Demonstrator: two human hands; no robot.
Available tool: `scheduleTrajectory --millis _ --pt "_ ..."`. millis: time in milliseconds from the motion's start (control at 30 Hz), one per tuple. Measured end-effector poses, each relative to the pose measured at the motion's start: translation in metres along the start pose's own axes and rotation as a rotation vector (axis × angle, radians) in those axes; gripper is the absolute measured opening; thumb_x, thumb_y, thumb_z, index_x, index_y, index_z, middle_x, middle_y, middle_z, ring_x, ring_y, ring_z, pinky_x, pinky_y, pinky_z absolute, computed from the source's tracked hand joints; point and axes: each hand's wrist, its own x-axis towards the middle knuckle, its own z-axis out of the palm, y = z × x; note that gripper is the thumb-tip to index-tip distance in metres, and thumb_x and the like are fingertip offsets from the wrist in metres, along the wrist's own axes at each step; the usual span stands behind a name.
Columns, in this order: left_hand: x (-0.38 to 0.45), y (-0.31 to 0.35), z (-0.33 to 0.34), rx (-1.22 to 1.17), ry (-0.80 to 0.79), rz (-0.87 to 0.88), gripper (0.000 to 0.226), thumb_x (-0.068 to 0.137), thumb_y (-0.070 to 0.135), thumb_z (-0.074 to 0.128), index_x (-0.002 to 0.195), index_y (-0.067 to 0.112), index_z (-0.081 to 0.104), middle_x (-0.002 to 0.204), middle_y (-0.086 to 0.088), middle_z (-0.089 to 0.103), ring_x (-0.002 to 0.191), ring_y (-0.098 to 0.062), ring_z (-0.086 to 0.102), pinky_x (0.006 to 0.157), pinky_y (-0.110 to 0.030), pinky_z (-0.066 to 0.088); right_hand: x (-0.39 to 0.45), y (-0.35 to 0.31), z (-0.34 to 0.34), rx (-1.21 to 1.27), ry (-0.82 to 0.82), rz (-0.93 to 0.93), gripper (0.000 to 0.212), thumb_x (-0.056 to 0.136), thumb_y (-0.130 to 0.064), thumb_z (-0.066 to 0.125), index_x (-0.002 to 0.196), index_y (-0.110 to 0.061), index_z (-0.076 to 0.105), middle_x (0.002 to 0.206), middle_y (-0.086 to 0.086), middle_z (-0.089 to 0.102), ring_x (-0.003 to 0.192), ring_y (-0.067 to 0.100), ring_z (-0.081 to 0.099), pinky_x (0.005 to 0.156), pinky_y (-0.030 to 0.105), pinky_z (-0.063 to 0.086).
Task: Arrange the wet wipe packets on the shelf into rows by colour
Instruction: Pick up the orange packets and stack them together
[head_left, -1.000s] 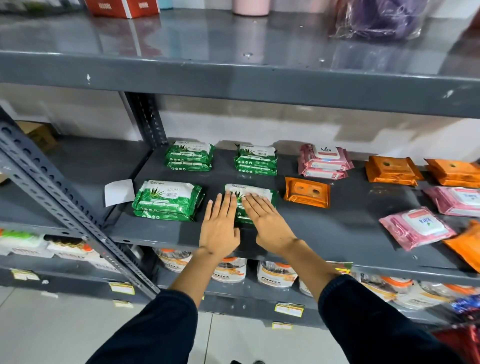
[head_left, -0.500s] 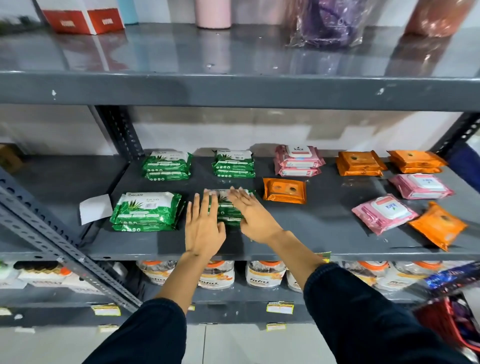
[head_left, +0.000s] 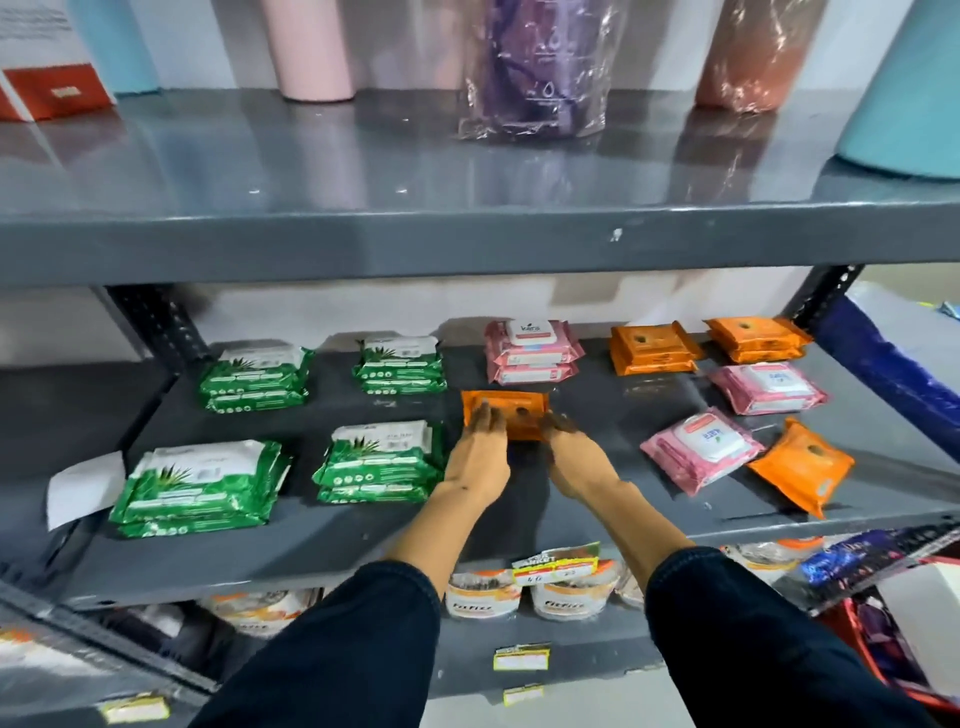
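On the grey shelf (head_left: 597, 410) lie wet wipe packets in three colours. Green stacks sit at the left, two at the back (head_left: 257, 376) (head_left: 400, 371) and two in front (head_left: 200, 488) (head_left: 379, 462). Pink packets lie at back centre (head_left: 532, 348), at the right (head_left: 766, 387) and in front (head_left: 701, 449). Orange stacks are at the back right (head_left: 652, 348) (head_left: 756, 338); one tilted orange packet (head_left: 800, 470) lies front right. A single orange packet (head_left: 511, 413) is mid-shelf. My left hand (head_left: 480, 452) grips its left end, and my right hand (head_left: 576, 457) grips its right end.
A white paper slip (head_left: 85, 488) lies left of the green packets. The upper shelf (head_left: 467, 244) overhangs, carrying tumblers and a wrapped purple bottle (head_left: 535, 62). Perforated uprights (head_left: 156, 322) flank the bay. Pouches (head_left: 483, 597) fill the shelf below. A blue bag (head_left: 893, 364) hangs at the right.
Both hands left the front green stack and moved right onto the single orange packet. The view has shifted right and closer.
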Motion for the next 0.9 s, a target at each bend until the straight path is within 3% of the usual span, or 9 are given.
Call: scheduleTrajectory --millis 100,267,367,433,533,600,700,833,900 --pt "0.015 0.004 0.013 0.036 -0.1 -0.098 0.067 0.092 0.0 0.036 0.148 0.01 0.0 0.159 -0.009 -0.01 0.147 -0.027 -0.001 0.117 -0.039 0.025 0.014 0.013 -0.006 -0.133 -0.165 -0.098 0.071 0.092 -0.002 0.043 0.15 -0.009 0.004 0.161 0.008 0.002 0.149 0.026 0.004 0.119 0.035 0.015" --pt "0.018 0.01 0.033 0.088 -0.08 -0.165 0.068 0.092 0.002 0.033 0.149 0.013 -0.002 0.159 -0.006 -0.007 0.147 -0.027 -0.004 0.12 -0.039 0.018 0.024 0.029 -0.015 -0.139 -0.224 -0.234 0.076 0.09 0.002 0.042 0.151 -0.021 0.003 0.162 -0.001 -0.001 0.149 0.02 -0.002 0.12 0.032 0.009" --pt "0.013 0.019 0.037 0.094 0.019 -0.193 0.064 0.091 0.001 0.036 0.149 0.013 0.011 0.159 -0.006 0.01 0.146 -0.029 0.01 0.118 -0.038 0.019 0.024 0.04 -0.017 -0.096 -0.132 -0.292 0.064 0.092 -0.003 0.04 0.149 -0.022 0.018 0.16 -0.002 0.016 0.149 0.017 0.009 0.12 0.03 0.012" --pt "0.008 0.029 0.04 0.075 0.096 -0.208 0.055 0.09 0.005 0.039 0.144 0.013 0.027 0.154 -0.008 0.028 0.141 -0.031 0.026 0.113 -0.04 0.026 0.02 0.049 -0.017 -0.052 -0.064 -0.317 0.054 0.091 -0.009 0.043 0.143 -0.02 0.036 0.153 0.001 0.035 0.143 0.021 0.027 0.117 0.031 0.022" --pt "-0.001 0.043 0.044 0.084 0.264 -0.197 0.033 0.09 0.019 0.047 0.121 0.015 0.057 0.129 -0.008 0.06 0.116 -0.032 0.055 0.096 -0.041 0.044 0.01 0.056 -0.016 -0.026 0.073 -0.385 0.038 0.087 -0.015 0.048 0.122 -0.016 0.061 0.131 0.006 0.061 0.122 0.027 0.053 0.103 0.034 0.041" --pt "-0.007 0.049 0.044 0.036 0.337 -0.208 0.022 0.089 0.025 0.052 0.102 0.015 0.066 0.11 -0.006 0.068 0.1 -0.031 0.063 0.083 -0.039 0.05 0.005 0.057 -0.016 -0.001 0.116 -0.412 0.027 0.085 -0.019 0.051 0.103 -0.012 0.069 0.113 0.01 0.069 0.107 0.03 0.06 0.094 0.037 0.049" --pt "-0.01 0.052 0.044 -0.116 0.312 -0.284 0.018 0.089 0.026 0.057 0.099 0.014 0.064 0.113 -0.005 0.065 0.1 -0.03 0.061 0.079 -0.039 0.049 0.01 0.057 -0.023 0.105 0.087 -0.311 0.021 0.086 -0.025 0.054 0.096 -0.013 0.069 0.103 0.009 0.07 0.101 0.029 0.062 0.086 0.036 0.052" --pt "-0.008 0.053 0.042 -0.241 0.337 -0.449 0.046 0.079 0.034 0.07 0.114 0.008 0.055 0.123 -0.013 0.051 0.11 -0.034 0.054 0.088 -0.047 0.048 0.024 0.056 -0.031 0.29 -0.088 -0.056 0.056 0.087 -0.027 0.063 0.137 -0.015 0.042 0.141 0.011 0.048 0.13 0.03 0.046 0.105 0.04 0.043" --pt "-0.008 0.058 0.04 -0.243 0.37 -0.551 0.054 0.075 0.034 0.074 0.115 0.004 0.054 0.121 -0.017 0.05 0.113 -0.034 0.051 0.091 -0.045 0.047 0.028 0.053 -0.03 0.245 -0.181 -0.027 0.052 0.085 -0.024 0.066 0.131 -0.011 0.046 0.134 0.015 0.054 0.123 0.033 0.052 0.101 0.041 0.045"
